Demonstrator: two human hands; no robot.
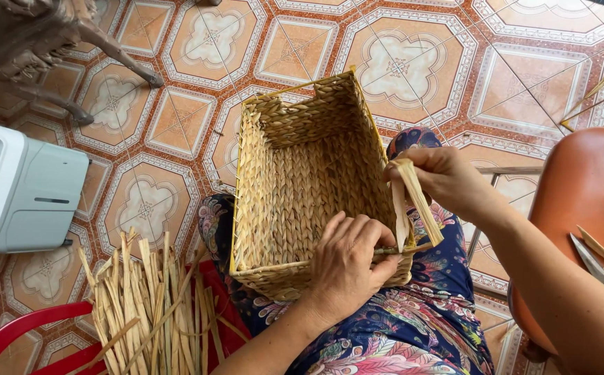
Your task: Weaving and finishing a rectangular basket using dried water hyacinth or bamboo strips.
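A rectangular woven basket rests on my lap, tilted so its open side faces me. My left hand presses fingers closed on the near rim, steadying the weave. My right hand pinches a flat straw strand, holding it taut above that rim.

Rough woven-straw basket, dry matt straw strip, glossy tile floor.
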